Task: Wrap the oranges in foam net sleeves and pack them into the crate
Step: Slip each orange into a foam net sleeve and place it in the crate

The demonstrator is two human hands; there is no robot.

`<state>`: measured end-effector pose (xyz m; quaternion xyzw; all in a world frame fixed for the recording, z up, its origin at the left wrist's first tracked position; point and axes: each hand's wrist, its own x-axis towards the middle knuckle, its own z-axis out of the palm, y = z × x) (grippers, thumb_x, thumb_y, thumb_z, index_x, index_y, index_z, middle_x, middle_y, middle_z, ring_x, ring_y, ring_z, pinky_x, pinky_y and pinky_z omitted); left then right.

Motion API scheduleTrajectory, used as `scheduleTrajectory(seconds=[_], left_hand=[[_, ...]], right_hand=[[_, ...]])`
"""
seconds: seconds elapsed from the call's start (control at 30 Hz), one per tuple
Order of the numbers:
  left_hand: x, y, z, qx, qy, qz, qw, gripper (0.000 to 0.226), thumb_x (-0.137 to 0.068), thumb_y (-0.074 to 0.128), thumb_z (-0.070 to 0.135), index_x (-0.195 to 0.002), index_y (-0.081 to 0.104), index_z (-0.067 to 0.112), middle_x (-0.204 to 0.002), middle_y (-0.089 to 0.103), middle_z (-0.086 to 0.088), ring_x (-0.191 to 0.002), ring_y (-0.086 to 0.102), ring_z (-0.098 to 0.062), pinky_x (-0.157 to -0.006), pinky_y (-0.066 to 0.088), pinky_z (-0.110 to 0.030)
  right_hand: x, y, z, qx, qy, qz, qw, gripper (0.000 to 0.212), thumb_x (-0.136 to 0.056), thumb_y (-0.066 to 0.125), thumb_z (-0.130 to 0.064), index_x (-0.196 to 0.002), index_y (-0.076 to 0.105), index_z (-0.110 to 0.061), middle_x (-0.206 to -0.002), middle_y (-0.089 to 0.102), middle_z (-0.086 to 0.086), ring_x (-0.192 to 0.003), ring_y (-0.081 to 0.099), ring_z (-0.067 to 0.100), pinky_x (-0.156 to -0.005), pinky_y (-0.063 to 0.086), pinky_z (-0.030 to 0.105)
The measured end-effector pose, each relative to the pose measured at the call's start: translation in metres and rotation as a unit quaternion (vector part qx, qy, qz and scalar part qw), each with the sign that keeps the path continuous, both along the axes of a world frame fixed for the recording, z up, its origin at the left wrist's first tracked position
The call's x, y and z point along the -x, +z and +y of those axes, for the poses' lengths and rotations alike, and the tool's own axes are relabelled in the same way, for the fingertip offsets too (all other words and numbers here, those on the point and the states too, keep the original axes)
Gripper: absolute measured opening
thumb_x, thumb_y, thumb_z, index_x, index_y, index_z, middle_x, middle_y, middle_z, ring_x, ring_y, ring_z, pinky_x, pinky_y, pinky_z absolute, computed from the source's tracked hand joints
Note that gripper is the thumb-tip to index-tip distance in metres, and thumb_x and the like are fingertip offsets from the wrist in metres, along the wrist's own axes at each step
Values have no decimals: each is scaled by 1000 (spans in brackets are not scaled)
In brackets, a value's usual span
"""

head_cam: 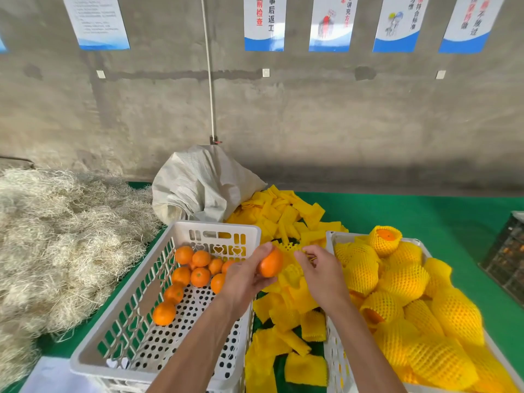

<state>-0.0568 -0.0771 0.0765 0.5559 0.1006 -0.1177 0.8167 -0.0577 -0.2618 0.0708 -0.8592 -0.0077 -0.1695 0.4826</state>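
My left hand [246, 276] grips a bare orange [271, 263] above the gap between two white crates. My right hand [321, 272] pinches a yellow foam net sleeve [292, 248] just right of that orange. The left crate [113, 333] holds several unwrapped oranges [198, 275] at its far end. In the right crate [330, 350] lie several oranges in yellow sleeves [405, 282]. Loose flat sleeves [286, 217] are heaped between and behind the crates on the green table.
A big pile of pale straw-like fibre [62, 245] fills the left side. A white woven sack [198, 188] leans against the concrete wall behind the crates. A dark crate [507, 256] stands at the right edge. Green table surface [425, 211] shows at the back right.
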Motion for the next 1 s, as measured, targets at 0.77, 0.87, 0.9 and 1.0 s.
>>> scheduleTrajectory(seconds=[0.77,0.87,0.9,1.0], left_hand=[[-5,14,-15,-13,-51,39,998,29,-102,57,7,-131,60,3,-133,57,-19,-108,62,-29,-74,62,-36],[-1,12,-5,8,-110,27,994,48,-88,79,17,-130,63,3,-127,63,-19,-108,64,-34,-83,59,-38],[-2,9,-2,-19,-110,17,994,62,-79,87,21,-132,60,3,-127,66,-20,-108,67,-36,-88,58,-41],[-5,4,2,-88,-60,10,994,95,-60,97,40,-140,55,10,-124,71,-12,-104,73,-32,-83,61,-38]], right_hand=[[4,-17,35,56,-6,-75,996,26,-105,49,-36,-124,63,-24,-117,56,-11,-99,53,2,-71,42,4],[0,-19,27,19,4,-60,998,25,-105,47,-39,-116,64,-26,-105,65,-12,-96,63,5,-71,46,6],[-1,-19,25,25,3,-61,998,23,-105,48,-38,-115,65,-25,-103,65,-12,-94,62,4,-72,45,7],[-2,-18,18,44,-1,-79,996,18,-106,50,-31,-110,64,-21,-95,63,-10,-86,59,2,-70,43,13]])
